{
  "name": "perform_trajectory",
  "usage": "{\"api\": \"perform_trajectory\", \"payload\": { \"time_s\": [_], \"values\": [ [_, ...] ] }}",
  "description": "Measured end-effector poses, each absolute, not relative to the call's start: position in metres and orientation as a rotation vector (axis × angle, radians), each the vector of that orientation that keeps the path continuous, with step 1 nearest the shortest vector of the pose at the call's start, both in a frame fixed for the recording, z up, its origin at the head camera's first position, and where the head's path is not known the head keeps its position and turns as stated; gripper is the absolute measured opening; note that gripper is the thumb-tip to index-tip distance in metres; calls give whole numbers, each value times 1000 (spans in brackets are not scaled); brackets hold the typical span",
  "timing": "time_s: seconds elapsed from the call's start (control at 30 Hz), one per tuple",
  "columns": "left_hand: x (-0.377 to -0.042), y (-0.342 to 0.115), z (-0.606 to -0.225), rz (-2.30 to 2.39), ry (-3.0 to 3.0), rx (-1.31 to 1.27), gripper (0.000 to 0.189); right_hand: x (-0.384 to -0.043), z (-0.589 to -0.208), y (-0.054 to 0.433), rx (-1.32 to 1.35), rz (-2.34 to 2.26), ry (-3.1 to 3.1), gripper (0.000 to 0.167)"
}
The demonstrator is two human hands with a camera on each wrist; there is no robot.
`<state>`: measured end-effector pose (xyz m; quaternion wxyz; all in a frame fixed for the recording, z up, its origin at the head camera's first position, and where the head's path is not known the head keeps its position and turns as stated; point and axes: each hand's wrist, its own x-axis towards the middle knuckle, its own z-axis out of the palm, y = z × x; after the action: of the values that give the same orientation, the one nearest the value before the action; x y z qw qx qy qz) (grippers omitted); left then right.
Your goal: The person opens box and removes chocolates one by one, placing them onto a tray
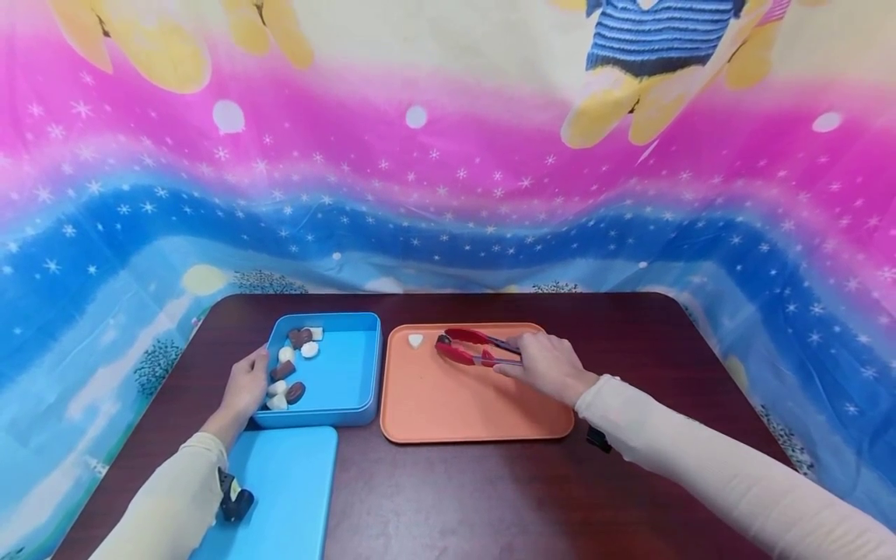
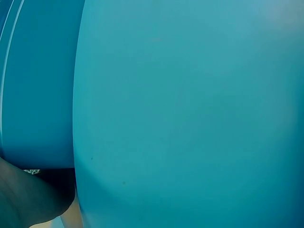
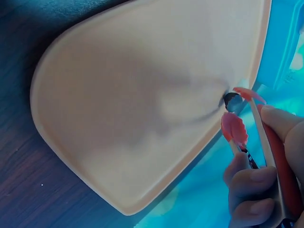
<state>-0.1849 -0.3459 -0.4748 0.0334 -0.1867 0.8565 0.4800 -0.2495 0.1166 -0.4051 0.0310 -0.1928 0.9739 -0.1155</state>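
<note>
My right hand (image 1: 549,364) grips a pair of red-tipped tongs (image 1: 483,348) over the orange tray (image 1: 476,412). In the right wrist view, a dark chocolate (image 3: 232,102) is between the tong tips; whether both tips touch it I cannot tell. A white heart-shaped chocolate (image 1: 416,341) lies near the tray's back left corner. At the left, my left hand (image 1: 245,389) holds the left wall of an open blue box (image 1: 353,420). Brown and white chocolates (image 1: 283,369) lie along the box's left side.
A flat blue lid (image 1: 287,490) lies in front of the box, beneath my left forearm. The box and tray stand side by side on a dark brown table (image 1: 448,498). A patterned cloth (image 1: 448,194) hangs behind the table.
</note>
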Motion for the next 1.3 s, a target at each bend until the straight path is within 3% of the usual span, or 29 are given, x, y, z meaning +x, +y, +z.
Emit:
{"api": "perform_trajectory", "payload": {
  "time_s": [0.5, 0.73, 1.0, 1.3],
  "values": [
    [-185, -347, -474, 1492, 2628, -567, 67, -244, -388, 106, -552, -637, 2979, 76],
    [-185, -346, -475, 1486, 2636, -567, 67, -235, -389, 88, -622, -772, 2969, 71],
    [-185, -344, -474, 1497, 2590, -601, 69, -227, -395, 60, -651, -873, 2841, 80],
    [-185, -344, -474, 1507, 2588, -602, 68, -224, -401, 27, -710, -856, 2803, 69]
  ]
}}
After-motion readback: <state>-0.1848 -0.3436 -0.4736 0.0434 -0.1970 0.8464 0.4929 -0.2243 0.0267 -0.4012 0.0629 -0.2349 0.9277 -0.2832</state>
